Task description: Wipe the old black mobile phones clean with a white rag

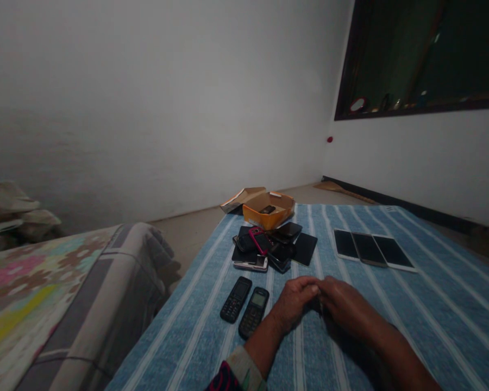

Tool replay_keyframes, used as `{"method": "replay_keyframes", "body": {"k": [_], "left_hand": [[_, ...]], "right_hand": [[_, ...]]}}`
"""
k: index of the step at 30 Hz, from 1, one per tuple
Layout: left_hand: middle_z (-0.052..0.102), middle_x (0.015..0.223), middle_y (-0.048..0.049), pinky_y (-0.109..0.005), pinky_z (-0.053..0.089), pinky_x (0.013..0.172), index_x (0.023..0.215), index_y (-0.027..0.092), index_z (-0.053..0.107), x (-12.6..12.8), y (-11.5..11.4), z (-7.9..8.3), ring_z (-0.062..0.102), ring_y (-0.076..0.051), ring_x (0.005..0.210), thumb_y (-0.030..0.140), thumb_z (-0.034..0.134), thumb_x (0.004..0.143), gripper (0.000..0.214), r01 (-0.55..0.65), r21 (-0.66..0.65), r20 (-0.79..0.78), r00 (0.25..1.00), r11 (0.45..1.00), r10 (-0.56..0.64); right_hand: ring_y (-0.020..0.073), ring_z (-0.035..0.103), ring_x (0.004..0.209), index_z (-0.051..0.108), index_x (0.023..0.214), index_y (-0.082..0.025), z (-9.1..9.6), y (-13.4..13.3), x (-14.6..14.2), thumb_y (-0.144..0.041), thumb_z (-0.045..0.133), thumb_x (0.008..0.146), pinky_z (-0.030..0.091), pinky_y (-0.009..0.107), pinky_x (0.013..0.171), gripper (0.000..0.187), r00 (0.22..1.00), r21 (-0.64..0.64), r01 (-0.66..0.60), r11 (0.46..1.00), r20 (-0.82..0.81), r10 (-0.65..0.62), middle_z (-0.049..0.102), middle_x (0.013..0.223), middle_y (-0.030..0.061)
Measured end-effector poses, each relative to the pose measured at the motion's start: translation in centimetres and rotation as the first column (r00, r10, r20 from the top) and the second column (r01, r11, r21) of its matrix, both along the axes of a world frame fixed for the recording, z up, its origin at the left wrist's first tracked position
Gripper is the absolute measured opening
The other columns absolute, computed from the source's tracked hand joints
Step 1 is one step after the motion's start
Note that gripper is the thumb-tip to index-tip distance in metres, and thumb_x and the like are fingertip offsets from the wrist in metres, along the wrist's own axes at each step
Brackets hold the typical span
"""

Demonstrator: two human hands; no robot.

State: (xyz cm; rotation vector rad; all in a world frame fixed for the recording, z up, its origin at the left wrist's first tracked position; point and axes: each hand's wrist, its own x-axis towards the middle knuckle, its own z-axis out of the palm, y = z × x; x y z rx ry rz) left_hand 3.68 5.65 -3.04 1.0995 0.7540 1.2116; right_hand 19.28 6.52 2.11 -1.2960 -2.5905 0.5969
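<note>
My left hand [295, 300] and my right hand [342, 298] meet at the fingertips above the blue striped cloth. Both have their fingers closed, and whatever may be between them is hidden. Just left of my left hand lie two keypad phones, a black one [236, 300] and a dark one with a pale screen [254, 313]. Beyond the hands is a pile of phones, among them a pink-edged phone [260, 240], a white-edged phone [251, 264] and a flat black one [305, 249]. To the right, several touchscreen phones [370, 249] lie side by side.
An open yellow-orange box [268, 216] with a small dark phone [268, 209] inside stands at the cloth's far end, its lid beside it. A bed or couch with a flowered cover [32, 288] is at left. White walls and a dark window [424, 60] lie beyond.
</note>
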Motion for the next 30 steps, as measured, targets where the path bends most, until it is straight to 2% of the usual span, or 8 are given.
{"method": "replay_keyframes", "body": {"k": [7,12,20,30], "left_hand": [[0.072,0.082,-0.0096,-0.032,0.044,0.078,0.093,0.010,0.076,-0.1,0.1,-0.4,0.062,-0.020,0.077,0.048,0.072,0.075,0.043,0.015,0.038,-0.059,0.998,0.999,-0.013],[0.069,0.071,-0.0079,-0.031,0.042,0.070,0.082,0.009,0.077,0.0,0.1,-0.6,0.059,-0.017,0.067,0.055,0.074,0.070,0.048,-0.031,0.005,-0.111,0.993,1.000,0.031],[0.068,0.070,-0.0070,-0.029,0.041,0.067,0.080,0.009,0.077,0.0,0.0,-0.3,0.057,-0.016,0.065,0.052,0.075,0.070,0.045,0.008,-0.043,-0.067,0.998,0.999,-0.011],[0.067,0.069,-0.0060,-0.028,0.038,0.066,0.079,0.009,0.077,0.1,-0.2,0.2,0.054,-0.015,0.065,0.053,0.074,0.069,0.046,0.010,-0.037,-0.082,0.997,0.999,-0.013]], "right_hand": [[0.0210,0.063,0.084,0.064,0.107,-0.016,0.3,-0.5,1.1,-0.015,0.038,0.089,0.041,0.029,0.072,0.032,0.999,0.007,0.022,1.000,0.044,-0.022,0.066,0.095,0.0098],[0.0204,0.063,0.082,0.065,0.092,-0.019,-0.4,-0.7,3.0,-0.023,0.039,0.092,0.040,0.029,0.070,0.026,0.997,-0.019,0.065,0.998,0.050,-0.064,0.066,0.092,0.0078],[0.0197,0.063,0.079,0.061,0.086,-0.023,-0.8,-2.1,6.3,-0.029,0.036,0.093,0.042,0.028,0.069,0.027,0.991,-0.009,0.123,0.992,0.063,-0.122,0.064,0.087,0.0058],[0.0212,0.064,0.082,0.063,0.084,-0.024,-1.2,-2.1,9.6,-0.032,0.037,0.092,0.044,0.030,0.073,0.028,0.991,-0.140,0.136,0.981,0.022,-0.134,0.067,0.088,0.0061]]}}
